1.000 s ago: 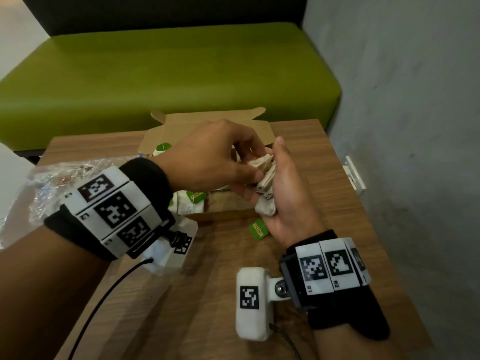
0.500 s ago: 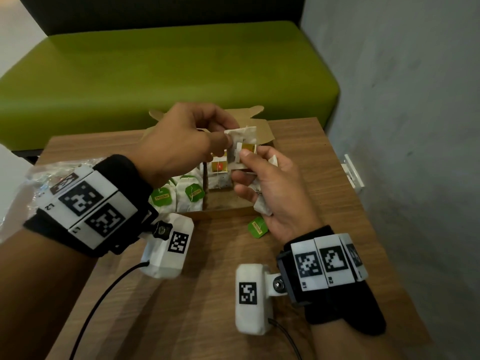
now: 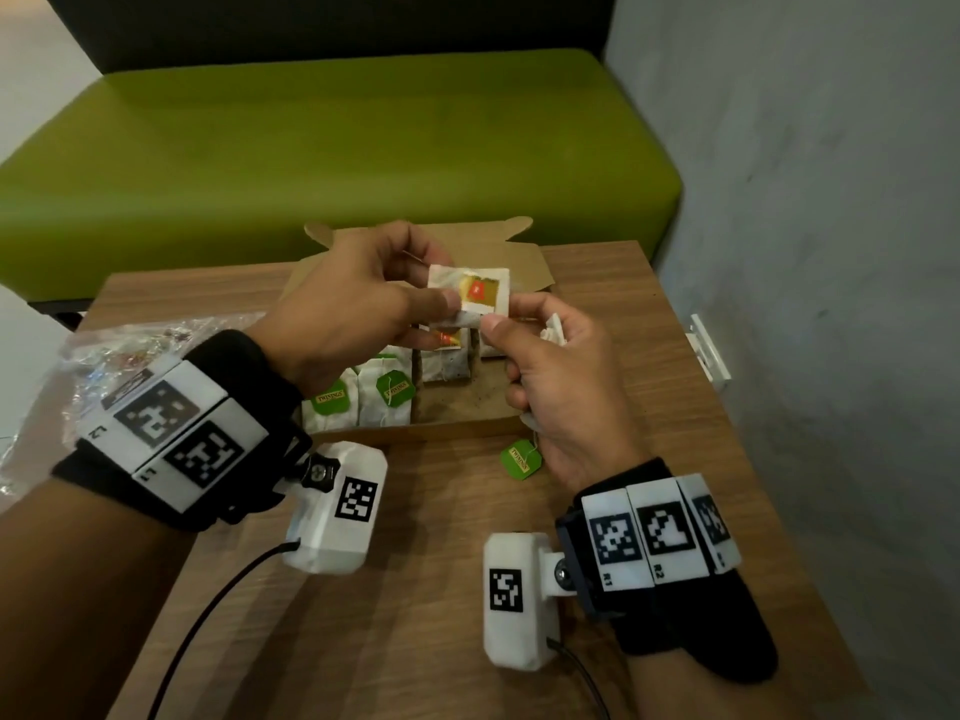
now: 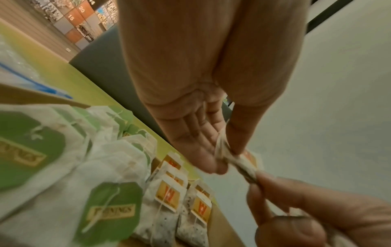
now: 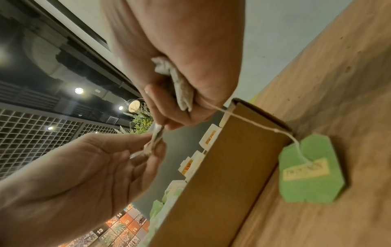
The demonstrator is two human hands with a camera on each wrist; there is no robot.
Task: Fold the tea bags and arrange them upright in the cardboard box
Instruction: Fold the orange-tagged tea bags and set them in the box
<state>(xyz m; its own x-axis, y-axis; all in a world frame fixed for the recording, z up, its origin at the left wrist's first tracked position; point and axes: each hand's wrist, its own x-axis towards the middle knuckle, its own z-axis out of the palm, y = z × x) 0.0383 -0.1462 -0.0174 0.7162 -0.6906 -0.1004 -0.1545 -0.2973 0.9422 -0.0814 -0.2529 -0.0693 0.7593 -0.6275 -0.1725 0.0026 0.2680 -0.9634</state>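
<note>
Tea bag (image 3: 470, 293) pinched by left hand (image 3: 358, 304) and right hand (image 3: 561, 392) above box (image 3: 524, 262); more bags (image 3: 551, 332) clutched in right.

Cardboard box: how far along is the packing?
Done: green-tagged bags and yellow-tagged bags stand in the cardboard box. In hand: left hand and right hand pinch a yellow-tagged tea bag; the right also clutches bags, a green tag dangling. Left: folding and placing these.

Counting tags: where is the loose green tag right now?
In the head view the green tag lies on the wooden table, just outside the cardboard box's near wall, below the right hand.
</note>
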